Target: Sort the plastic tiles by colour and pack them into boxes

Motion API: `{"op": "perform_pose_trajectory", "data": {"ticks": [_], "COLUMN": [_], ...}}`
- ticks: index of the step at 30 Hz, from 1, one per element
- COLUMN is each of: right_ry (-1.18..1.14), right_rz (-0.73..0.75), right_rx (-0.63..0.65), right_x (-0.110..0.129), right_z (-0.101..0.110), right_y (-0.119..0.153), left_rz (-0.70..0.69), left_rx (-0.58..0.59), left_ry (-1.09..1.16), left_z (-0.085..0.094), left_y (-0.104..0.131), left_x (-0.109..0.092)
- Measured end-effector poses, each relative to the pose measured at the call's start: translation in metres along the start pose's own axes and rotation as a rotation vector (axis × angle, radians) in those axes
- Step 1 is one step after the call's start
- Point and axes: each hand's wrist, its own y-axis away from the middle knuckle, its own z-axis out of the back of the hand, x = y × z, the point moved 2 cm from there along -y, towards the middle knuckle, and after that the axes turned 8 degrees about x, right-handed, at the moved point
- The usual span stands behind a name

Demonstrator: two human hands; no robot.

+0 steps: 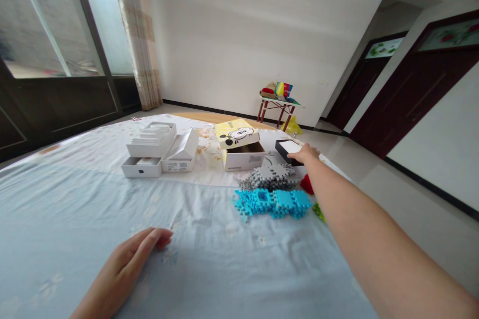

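Observation:
My left hand (138, 254) rests on the pale blue cloth, fingers loosely bent and nothing in them. On the far right, my right hand (307, 153) is closed at the near edge of a black box (280, 148) with a flat white piece (291, 146) in it; whether the fingers grip the piece or the box edge I cannot tell. Nearer to me lie grey interlocking foam tiles (275, 173) and a pile of blue ones (280, 202). Red tiles (307, 184) and green tiles (319, 212) are partly hidden by my right forearm.
A white box (243, 161) carries a tilted yellow cartoon lid (236, 133). Open white boxes (141, 168) stand at the left, one stacked with white pieces (152, 134). Beyond the bed's far edge, a small table (279, 101) holds colourful items by the wall.

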Motion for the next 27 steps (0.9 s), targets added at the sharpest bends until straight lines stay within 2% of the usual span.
{"op": "perform_pose_trajectory", "data": {"ticks": [5, 11, 13, 16, 21, 24, 27], "right_ry": [0.033, 0.101, 0.129, 0.085, -0.126, -0.260, -0.451], "right_rz": [0.006, 0.069, 0.090, 0.130, 0.391, 0.561, 0.637], "right_rx": [0.017, 0.167, 0.155, 0.037, -0.174, -0.193, -0.149], "right_x": [-0.001, -0.003, -0.005, -0.004, 0.013, 0.019, 0.011], "right_z": [-0.006, -0.010, -0.005, 0.007, 0.023, 0.024, 0.017], "right_y": [-0.004, 0.005, 0.009, 0.017, 0.053, 0.086, 0.119], "left_rz": [0.006, 0.000, 0.004, 0.006, -0.002, -0.002, -0.008], "left_rx": [0.001, 0.005, 0.008, 0.018, 0.033, 0.029, 0.043], "left_ry": [-0.010, 0.008, 0.016, 0.035, 0.071, 0.090, 0.086], "left_z": [0.000, 0.000, -0.001, -0.001, 0.000, 0.000, -0.002], "left_y": [0.002, 0.000, 0.000, 0.000, 0.002, 0.001, 0.000], "left_x": [-0.002, -0.004, -0.003, -0.006, -0.014, -0.013, -0.009]}}
